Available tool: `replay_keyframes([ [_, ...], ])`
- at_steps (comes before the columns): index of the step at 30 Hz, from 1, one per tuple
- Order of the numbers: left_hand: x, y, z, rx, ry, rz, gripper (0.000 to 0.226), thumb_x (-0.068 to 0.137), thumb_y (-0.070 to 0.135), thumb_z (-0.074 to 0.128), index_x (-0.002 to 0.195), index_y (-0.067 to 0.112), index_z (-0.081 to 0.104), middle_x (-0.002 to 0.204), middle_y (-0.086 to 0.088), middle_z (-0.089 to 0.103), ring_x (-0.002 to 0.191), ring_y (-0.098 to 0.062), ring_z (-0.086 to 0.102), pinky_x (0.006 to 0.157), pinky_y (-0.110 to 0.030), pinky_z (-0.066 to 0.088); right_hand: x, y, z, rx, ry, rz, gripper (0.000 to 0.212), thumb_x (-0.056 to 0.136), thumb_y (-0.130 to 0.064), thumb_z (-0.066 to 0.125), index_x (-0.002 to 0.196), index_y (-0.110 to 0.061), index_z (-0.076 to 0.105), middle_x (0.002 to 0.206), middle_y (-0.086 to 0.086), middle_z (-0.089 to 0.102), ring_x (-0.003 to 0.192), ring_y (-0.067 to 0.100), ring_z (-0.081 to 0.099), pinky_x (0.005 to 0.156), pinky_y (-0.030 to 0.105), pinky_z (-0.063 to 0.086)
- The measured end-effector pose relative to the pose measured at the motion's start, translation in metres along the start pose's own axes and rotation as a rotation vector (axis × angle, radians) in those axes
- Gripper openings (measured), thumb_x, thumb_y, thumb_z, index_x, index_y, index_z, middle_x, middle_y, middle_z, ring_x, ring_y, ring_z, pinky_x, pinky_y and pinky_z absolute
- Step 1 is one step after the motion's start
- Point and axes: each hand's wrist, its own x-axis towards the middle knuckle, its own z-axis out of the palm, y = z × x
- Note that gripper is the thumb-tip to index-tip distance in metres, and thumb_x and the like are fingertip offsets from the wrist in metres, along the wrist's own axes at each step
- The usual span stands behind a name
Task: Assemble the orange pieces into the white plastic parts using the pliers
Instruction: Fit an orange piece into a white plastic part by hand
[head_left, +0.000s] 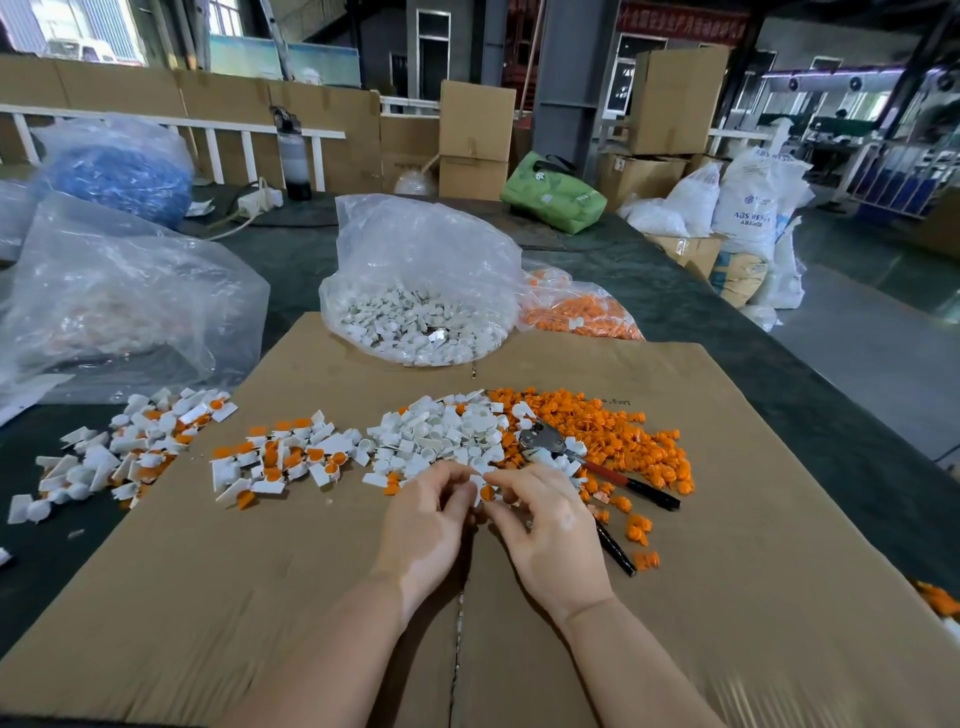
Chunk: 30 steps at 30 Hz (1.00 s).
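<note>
The left hand (423, 525) and right hand (545, 525) pinch between curled fingertips a small white plastic part with an orange round insert (484, 491); red-handled metal pliers (571, 457) lie just beyond the right fingers.

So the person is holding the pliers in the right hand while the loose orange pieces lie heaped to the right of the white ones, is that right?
Not quite. The head view shows the pliers lying on the cardboard, untouched. The right hand and left hand together hold a white part with an orange piece. The orange pieces do lie right of the white ones.
</note>
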Motion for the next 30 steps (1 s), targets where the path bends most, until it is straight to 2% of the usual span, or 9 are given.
replay_keyframes([
  [3, 0.0001, -0.0005, 0.0, 0.008, 0.002, -0.002, 0.02, 0.092, 0.015, 0.055, 0.082, 0.03, 0.063, 0.077, 0.006, 0.067, 0.074, -0.014, 0.063, 0.071, -0.027, 0.048, 0.0, 0.0002, -0.0007, 0.009, -0.011, 0.009, 0.019, 0.08, -0.008, 0.072, 0.097, -0.015, 0.071, 0.085, -0.009, 0.058, 0.082, 0.008, 0.054, 0.076, 0.021, 0.046],
  [10, 0.0015, -0.0028, 0.0006, -0.006, -0.002, -0.018, 0.02, 0.092, 0.016, 0.056, 0.081, 0.032, 0.062, 0.075, 0.008, 0.065, 0.074, -0.013, 0.063, 0.065, -0.021, 0.042, 0.0006, 0.0004, -0.0005, 0.006, -0.017, 0.021, 0.016, 0.081, -0.008, 0.071, 0.096, -0.013, 0.071, 0.086, -0.006, 0.06, 0.084, 0.009, 0.054, 0.077, 0.024, 0.047],
  [16, 0.0015, -0.0027, 0.0002, -0.006, -0.002, -0.017, 0.02, 0.091, 0.014, 0.057, 0.08, 0.029, 0.063, 0.073, 0.006, 0.065, 0.074, -0.015, 0.064, 0.069, -0.026, 0.049, 0.0007, 0.0008, -0.0007, 0.008, -0.014, 0.024, 0.016, 0.081, -0.007, 0.071, 0.096, -0.012, 0.071, 0.087, -0.005, 0.062, 0.083, 0.008, 0.054, 0.077, 0.022, 0.047],
  [20, 0.0023, -0.004, 0.0003, 0.024, 0.008, 0.011, 0.006, 0.088, 0.021, 0.063, 0.084, 0.025, 0.064, 0.069, 0.005, 0.064, 0.066, -0.006, 0.058, 0.058, -0.011, 0.042, 0.0003, 0.0017, -0.0006, -0.001, -0.016, 0.034, 0.018, 0.081, -0.007, 0.07, 0.098, -0.013, 0.071, 0.089, -0.005, 0.062, 0.085, 0.005, 0.052, 0.078, 0.021, 0.047],
  [21, 0.0029, -0.0042, 0.0004, 0.031, 0.009, 0.013, 0.001, 0.087, 0.022, 0.065, 0.086, 0.023, 0.064, 0.071, 0.002, 0.064, 0.067, -0.008, 0.058, 0.056, -0.01, 0.04, 0.0003, 0.002, -0.0006, -0.004, -0.017, 0.038, 0.018, 0.081, -0.008, 0.07, 0.098, -0.013, 0.071, 0.089, -0.005, 0.062, 0.086, 0.005, 0.052, 0.078, 0.022, 0.047],
  [25, 0.005, -0.0058, 0.0006, 0.062, 0.009, 0.019, 0.006, 0.085, 0.023, 0.067, 0.089, 0.022, 0.063, 0.077, -0.003, 0.067, 0.074, -0.016, 0.062, 0.058, -0.011, 0.041, 0.0005, 0.0026, 0.0, -0.02, -0.017, 0.041, 0.018, 0.081, -0.008, 0.071, 0.098, -0.013, 0.071, 0.089, -0.005, 0.062, 0.085, 0.005, 0.052, 0.078, 0.019, 0.045],
  [30, 0.0072, -0.0066, 0.002, 0.069, 0.014, 0.02, 0.006, 0.085, 0.022, 0.068, 0.088, 0.021, 0.063, 0.075, -0.003, 0.065, 0.068, -0.012, 0.057, 0.056, -0.009, 0.039, 0.0011, 0.0031, 0.0012, -0.06, -0.009, 0.031, 0.02, 0.078, -0.006, 0.073, 0.096, -0.014, 0.071, 0.086, -0.004, 0.062, 0.083, 0.011, 0.056, 0.075, 0.018, 0.045],
])
